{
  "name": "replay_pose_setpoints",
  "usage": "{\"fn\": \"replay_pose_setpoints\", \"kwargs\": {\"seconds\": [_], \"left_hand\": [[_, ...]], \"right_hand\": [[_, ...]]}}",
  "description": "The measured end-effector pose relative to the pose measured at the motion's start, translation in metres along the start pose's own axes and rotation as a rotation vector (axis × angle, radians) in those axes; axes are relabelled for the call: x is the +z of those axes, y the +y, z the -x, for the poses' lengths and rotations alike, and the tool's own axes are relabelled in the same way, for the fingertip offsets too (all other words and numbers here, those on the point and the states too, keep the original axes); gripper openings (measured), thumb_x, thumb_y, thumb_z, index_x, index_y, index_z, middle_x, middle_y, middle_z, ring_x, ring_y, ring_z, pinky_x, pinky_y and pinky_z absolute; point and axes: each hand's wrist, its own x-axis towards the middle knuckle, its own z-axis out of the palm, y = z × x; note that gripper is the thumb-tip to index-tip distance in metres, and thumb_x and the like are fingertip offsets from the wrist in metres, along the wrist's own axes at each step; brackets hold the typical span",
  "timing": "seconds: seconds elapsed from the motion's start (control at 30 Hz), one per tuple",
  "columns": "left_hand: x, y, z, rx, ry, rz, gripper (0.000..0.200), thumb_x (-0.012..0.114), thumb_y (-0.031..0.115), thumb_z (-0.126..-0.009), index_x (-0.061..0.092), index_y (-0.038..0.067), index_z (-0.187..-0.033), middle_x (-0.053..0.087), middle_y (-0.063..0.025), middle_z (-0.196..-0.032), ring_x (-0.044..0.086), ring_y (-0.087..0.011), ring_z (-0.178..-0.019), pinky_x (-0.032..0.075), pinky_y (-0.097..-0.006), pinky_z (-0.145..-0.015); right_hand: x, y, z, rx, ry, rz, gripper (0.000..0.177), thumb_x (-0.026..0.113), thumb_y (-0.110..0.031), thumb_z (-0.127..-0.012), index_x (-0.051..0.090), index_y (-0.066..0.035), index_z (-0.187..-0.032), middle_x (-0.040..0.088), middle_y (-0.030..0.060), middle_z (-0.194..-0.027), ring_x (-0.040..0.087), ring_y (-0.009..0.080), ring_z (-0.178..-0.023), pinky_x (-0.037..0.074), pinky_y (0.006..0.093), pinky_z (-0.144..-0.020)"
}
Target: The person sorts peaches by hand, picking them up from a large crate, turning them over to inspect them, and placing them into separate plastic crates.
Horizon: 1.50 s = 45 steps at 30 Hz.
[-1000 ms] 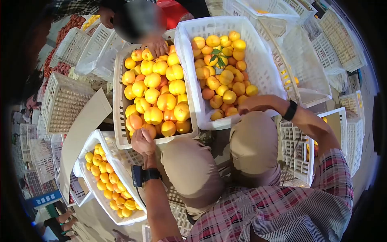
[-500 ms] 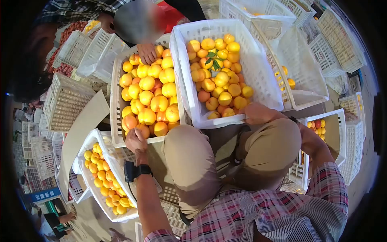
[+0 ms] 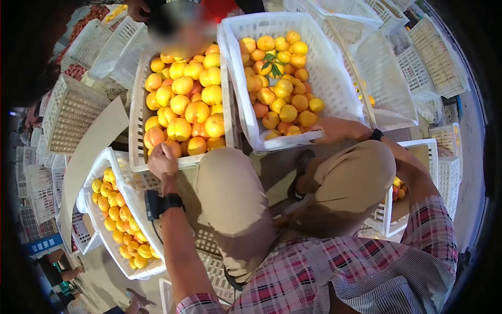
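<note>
From the head camera I see both of my hands out in front, each at the near edge of a white plastic crate.

My left hand [image 3: 163, 159] is clenched into a loose fist right at the near rim of the full crate [image 3: 137, 131]. It touches the rim, and the heaped peaches [image 3: 180, 99] begin just beyond the knuckles. I cannot tell whether the fingers clamp the rim or one fruit. A black wrist device [image 3: 157, 203] sits on that forearm.

My right hand [image 3: 334, 128] is at the near right corner of the half-filled crate [image 3: 334, 73], fingers curled over its rim and grasping it. The smaller fruit [image 3: 280, 89] lie just beyond the fingertips, with a green leafy sprig [image 3: 272, 65] further back among them. A dark watch [image 3: 376, 134] is on that wrist.

The two crates stand side by side, touching, just past my bent knees. Below the left hand and to its left, a lined crate [image 3: 117, 175] holds small yellow fruit. A cardboard sheet [image 3: 89, 157] leans beside it. Another person is bent over the far end of the full crate.
</note>
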Motion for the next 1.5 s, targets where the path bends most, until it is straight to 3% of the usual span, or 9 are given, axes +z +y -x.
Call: {"fn": "replay_pose_setpoints", "kwargs": {"seconds": [0.2, 0.6, 0.67, 0.83, 0.9, 1.0, 1.13, 1.23, 1.5], "left_hand": [[-0.005, 0.007, -0.004, 0.096, 0.053, 0.037, 0.035, 0.047, 0.026, -0.087, 0.059, 0.004, -0.062, 0.061, -0.0164, -0.066, 0.058, -0.0366, -0.059, 0.046, -0.0453, -0.056], [-0.008, 0.01, -0.004, 0.082, 0.073, 0.105, 0.033, 0.053, 0.03, -0.085, 0.062, 0.007, -0.063, 0.06, -0.0137, -0.063, 0.058, -0.0339, -0.057, 0.045, -0.0445, -0.054], [-0.013, 0.008, -0.004, 0.072, -0.132, 0.037, 0.033, 0.054, 0.033, -0.085, 0.066, 0.007, -0.068, 0.062, -0.0149, -0.064, 0.06, -0.0344, -0.059, 0.047, -0.0448, -0.055], [-0.013, 0.001, -0.006, 0.126, -0.198, 0.016, 0.033, 0.055, 0.036, -0.084, 0.067, 0.008, -0.071, 0.063, -0.0157, -0.065, 0.062, -0.0349, -0.06, 0.05, -0.0447, -0.057], [-0.007, 0.003, -0.009, 0.124, -0.194, -0.05, 0.034, 0.056, 0.038, -0.084, 0.067, 0.008, -0.071, 0.063, -0.015, -0.065, 0.062, -0.0346, -0.06, 0.049, -0.0442, -0.056], [-0.017, 0.003, -0.009, 0.171, -0.239, 0.059, 0.034, 0.057, 0.038, -0.083, 0.065, 0.008, -0.069, 0.063, -0.0141, -0.063, 0.061, -0.0352, -0.058, 0.048, -0.0445, -0.054], [-0.034, -0.004, -0.007, 0.303, -0.254, 0.36, 0.03, 0.061, 0.025, -0.084, 0.056, 0.003, -0.064, 0.058, -0.0168, -0.063, 0.057, -0.0348, -0.058, 0.045, -0.0416, -0.055], [-0.031, -0.02, -0.011, 0.074, -0.384, 0.502, 0.026, 0.061, 0.024, -0.085, 0.057, 0.002, -0.071, 0.055, -0.0187, -0.066, 0.055, -0.0352, -0.06, 0.044, -0.0403, -0.056], [-0.03, -0.021, -0.034, 0.146, -0.193, 0.138, 0.018, 0.056, 0.02, -0.086, 0.062, 0.006, -0.078, 0.061, -0.015, -0.071, 0.059, -0.0361, -0.066, 0.046, -0.0431, -0.058]], "right_hand": [[0.032, 0.001, 0.022, -0.112, 0.22, -0.052, 0.044, 0.065, -0.037, -0.081, 0.061, -0.005, -0.111, 0.063, 0.0153, -0.1, 0.061, 0.03, -0.092, 0.047, 0.0381, -0.083], [0.049, -0.044, 0.065, 0.055, 0.256, -0.347, 0.043, 0.06, -0.037, -0.087, 0.061, -0.003, -0.113, 0.064, 0.0096, -0.103, 0.06, 0.024, -0.095, 0.045, 0.0356, -0.088], [0.046, -0.06, 0.073, 0.065, 0.282, -0.462, 0.042, 0.06, -0.037, -0.088, 0.061, -0.003, -0.113, 0.065, 0.0087, -0.103, 0.06, 0.023, -0.096, 0.045, 0.0352, -0.089], [-0.014, -0.1, 0.057, 0.063, 0.386, -0.639, 0.042, 0.058, -0.037, -0.09, 0.061, -0.003, -0.113, 0.065, 0.0068, -0.104, 0.059, 0.0211, -0.097, 0.044, 0.0343, -0.09], [-0.07, -0.11, 0.011, 0.089, 0.495, 0.124, 0.062, 0.047, -0.052, -0.091, 0.05, 0.0, -0.125, 0.053, 0.0208, -0.126, 0.051, 0.0332, -0.116, 0.039, 0.0397, -0.099], [-0.11, -0.128, -0.032, -0.213, 0.902, 0.316, 0.059, 0.046, -0.049, -0.092, 0.049, -0.002, -0.128, 0.049, 0.0227, -0.129, 0.045, 0.038, -0.12, 0.036, 0.0416, -0.102], [-0.121, -0.148, -0.109, -0.597, 0.755, 0.617, 0.053, 0.056, -0.036, -0.088, 0.048, -0.002, -0.128, 0.048, 0.0206, -0.131, 0.044, 0.0348, -0.123, 0.033, 0.0436, -0.104], [-0.13, -0.149, -0.151, -0.702, 0.648, 0.623, 0.057, 0.06, -0.029, -0.085, 0.044, -0.003, -0.133, 0.04, 0.0195, -0.14, 0.035, 0.0332, -0.132, 0.027, 0.0442, -0.109], [-0.125, -0.141, -0.262, -0.844, 0.516, 0.641, 0.067, 0.055, -0.046, -0.086, 0.039, -0.007, -0.138, 0.031, 0.0166, -0.147, 0.027, 0.0311, -0.137, 0.02, 0.0479, -0.112]]}}
